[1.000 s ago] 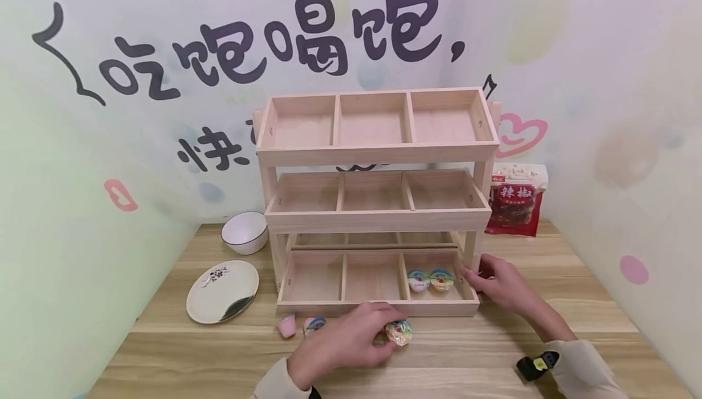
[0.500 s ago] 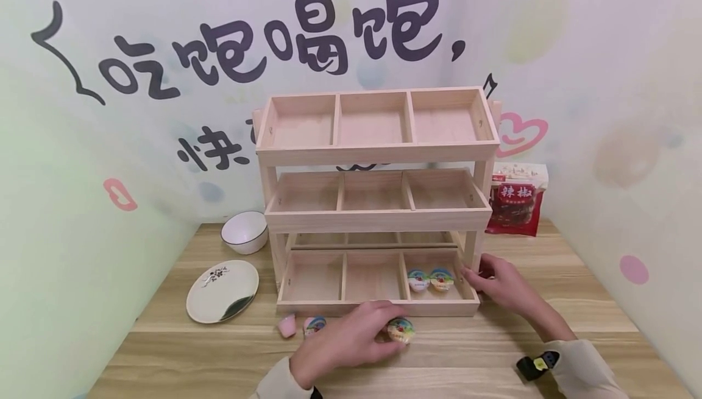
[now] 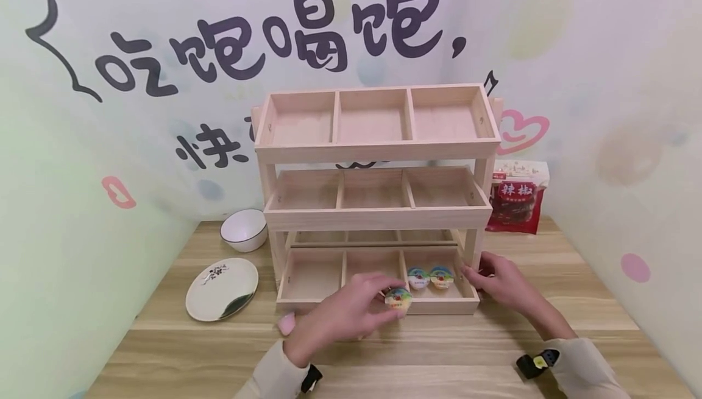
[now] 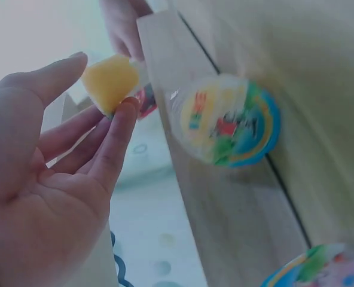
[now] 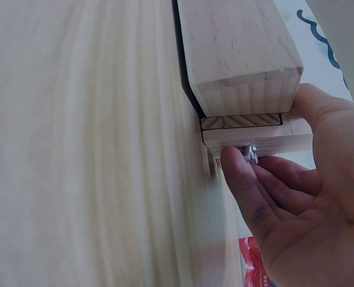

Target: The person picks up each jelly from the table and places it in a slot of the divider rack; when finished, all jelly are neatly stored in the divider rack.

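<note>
My left hand [image 3: 351,307] pinches a yellow jelly cup [image 3: 398,300] between thumb and fingertips, raised just in front of the bottom tray's front board. Its yellow body [image 4: 111,81] shows in the left wrist view. Two more jelly cups [image 3: 418,278] sit side by side in the bottom tray's right compartment. At the tray's right end, my right hand [image 3: 501,280] grips the wooden rack [image 3: 378,221]. The right wrist view shows its fingers [image 5: 246,185] by a metal bolt [image 5: 250,154] and its thumb against the wood.
A pink jelly cup [image 3: 287,324] lies on the table near the rack's front left; another lidded cup [image 4: 225,122] appears in the left wrist view. A plate [image 3: 219,289] and bowl [image 3: 244,230] stand left. A red chili bag [image 3: 515,198] stands behind the right side.
My left hand has lifted the yellow jelly cup from the table and moved it forward to the tray's front board. My right hand has stayed at the rack's right end.
</note>
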Motion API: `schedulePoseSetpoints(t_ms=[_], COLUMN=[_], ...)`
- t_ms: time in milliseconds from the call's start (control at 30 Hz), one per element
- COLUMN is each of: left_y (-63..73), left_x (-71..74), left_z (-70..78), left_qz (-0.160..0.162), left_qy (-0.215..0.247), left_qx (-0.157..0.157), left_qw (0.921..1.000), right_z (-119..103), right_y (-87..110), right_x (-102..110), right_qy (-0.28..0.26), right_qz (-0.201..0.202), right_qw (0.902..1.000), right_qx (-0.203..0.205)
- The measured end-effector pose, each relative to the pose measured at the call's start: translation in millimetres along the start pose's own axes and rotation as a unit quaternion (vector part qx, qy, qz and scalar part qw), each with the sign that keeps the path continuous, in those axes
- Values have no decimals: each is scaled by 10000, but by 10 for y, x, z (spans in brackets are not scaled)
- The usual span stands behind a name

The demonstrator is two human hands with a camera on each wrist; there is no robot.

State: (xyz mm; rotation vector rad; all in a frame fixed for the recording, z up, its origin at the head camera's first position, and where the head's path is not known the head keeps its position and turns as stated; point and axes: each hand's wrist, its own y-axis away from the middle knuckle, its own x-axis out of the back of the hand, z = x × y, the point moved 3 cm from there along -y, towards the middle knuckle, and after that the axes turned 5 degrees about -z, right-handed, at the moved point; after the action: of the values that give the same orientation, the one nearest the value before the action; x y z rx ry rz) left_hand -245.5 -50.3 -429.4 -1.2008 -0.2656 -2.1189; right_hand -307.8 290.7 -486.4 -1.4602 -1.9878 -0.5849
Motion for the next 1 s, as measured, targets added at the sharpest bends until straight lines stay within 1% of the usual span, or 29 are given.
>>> schedulePoseSetpoints(t_ms=[100,167,267,367,533,733,833,1000], left_y=[-50,-94,-172,-248,-338,-424,-448,-473], left_x=[68,99,127,134,132,95,77,43], left_z=[-53,-95,-151,-204,-263,-323,-343,-363], left_qz=[91,176,292,315,139,-69,-155,-359], left_qy=[14,-61,-217,-327,-443,-724,-734,-627], left_qx=[174,302,433,523,705,880,909,992], left_qw=[9998,9994,9984,9976,9964,9935,9930,9924], right_z=[1,0,1,2,-10,1,0,-23], right_y=[-3,-1,4,6,5,2,6,17], right_x=[-2,0,5,6,1,0,-3,-2], right_qy=[-11,-13,-37,-61,-83,-114,-96,-111], right_qz=[-6,6,12,-3,-26,-10,7,3], right_qw=[10000,10000,10000,10000,10000,9999,9999,9999], right_qx=[-4,-7,-17,-21,-11,28,95,100])
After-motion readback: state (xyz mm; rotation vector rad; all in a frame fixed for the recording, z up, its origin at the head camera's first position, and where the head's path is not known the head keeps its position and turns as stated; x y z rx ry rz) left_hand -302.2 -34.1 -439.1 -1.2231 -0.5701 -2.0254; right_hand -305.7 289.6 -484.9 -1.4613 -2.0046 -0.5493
